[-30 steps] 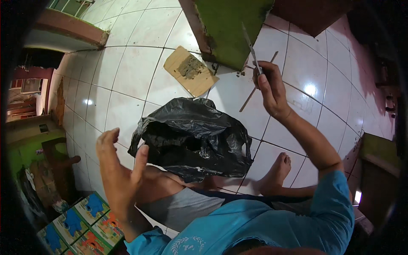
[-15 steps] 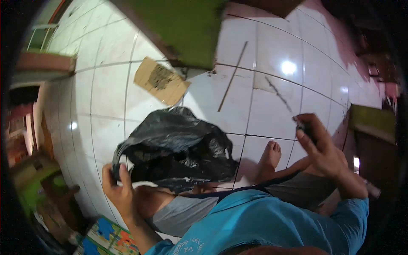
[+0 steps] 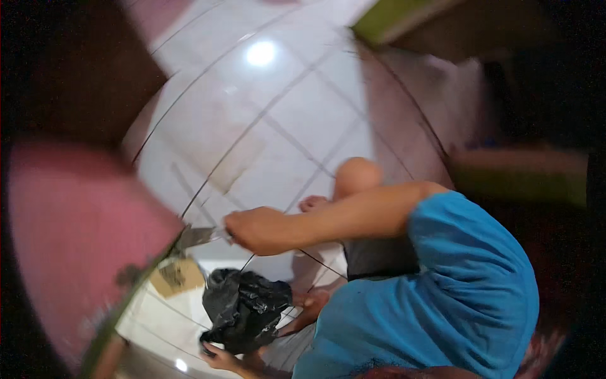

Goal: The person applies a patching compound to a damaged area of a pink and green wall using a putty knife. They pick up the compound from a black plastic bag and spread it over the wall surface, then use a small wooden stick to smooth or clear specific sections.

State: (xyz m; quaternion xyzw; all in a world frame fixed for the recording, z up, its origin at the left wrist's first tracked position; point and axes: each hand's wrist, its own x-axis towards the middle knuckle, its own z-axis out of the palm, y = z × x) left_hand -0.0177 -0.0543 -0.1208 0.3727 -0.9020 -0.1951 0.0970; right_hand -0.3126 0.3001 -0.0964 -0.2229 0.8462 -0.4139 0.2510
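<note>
My left hand (image 3: pixel 221 359) is closed on the rim of a black plastic bag (image 3: pixel 243 309), which lies crumpled between my legs on the tiled floor. Stretched across to the left, my right hand (image 3: pixel 259 230) is closed around a flat-bladed tool (image 3: pixel 199 237). Motion blurs its greyish blade, and my fingers hide the handle. The blade points toward the foot of a pink wall. Just left of the bag rests a piece of brown cardboard (image 3: pixel 194 279) with a grey crumbly patch on it.
The pink wall (image 3: pixel 88 208) with a green lower edge rises close on the left. A dark block (image 3: pixel 82 76) stands beyond it. Green-edged structures (image 3: pixel 404 19) are at the upper right. My bare foot (image 3: pixel 314 203) and knee are near my right forearm.
The view has swung to the right. My right hand has moved across to the left with the flat-bladed tool, toward the wall's foot. My left hand still grips the bag.
</note>
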